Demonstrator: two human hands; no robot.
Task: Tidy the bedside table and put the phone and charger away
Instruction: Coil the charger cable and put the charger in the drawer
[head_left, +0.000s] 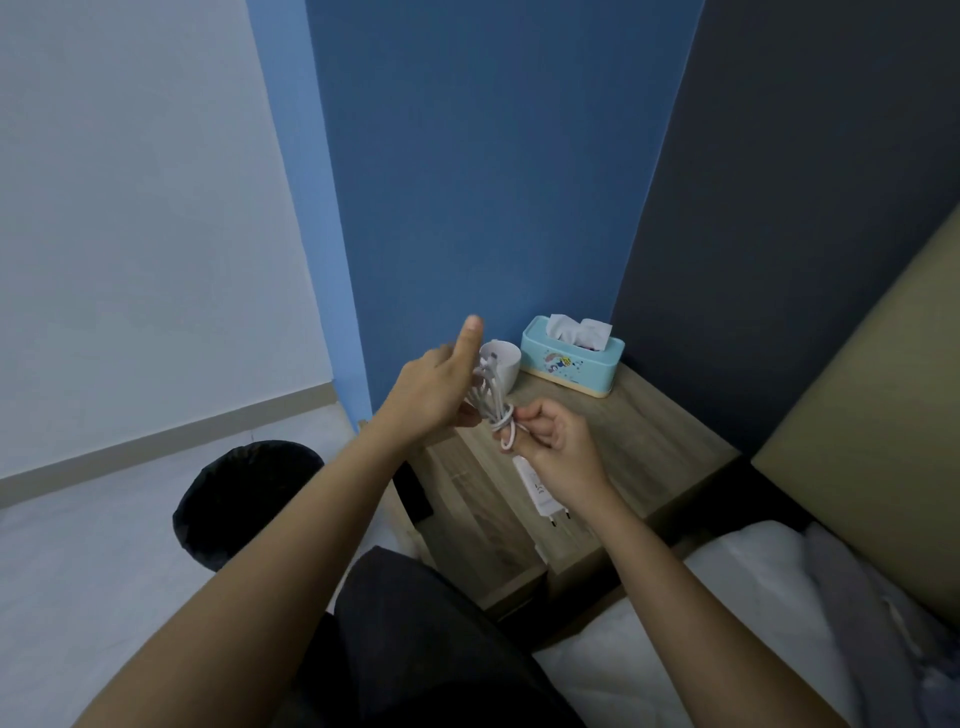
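White cable (493, 402) bundled in loops above the bedside table (649, 441), wrapped at the waist. Left hand (431, 395) pinching the bundle, thumb raised; right hand (558, 441) closed on the loose end, plug (537, 491) hanging just below. Winding probably nearly done, stowing still left. No phone in view. Cup (506, 364) and tissue box (571, 358) at the table's back edge.
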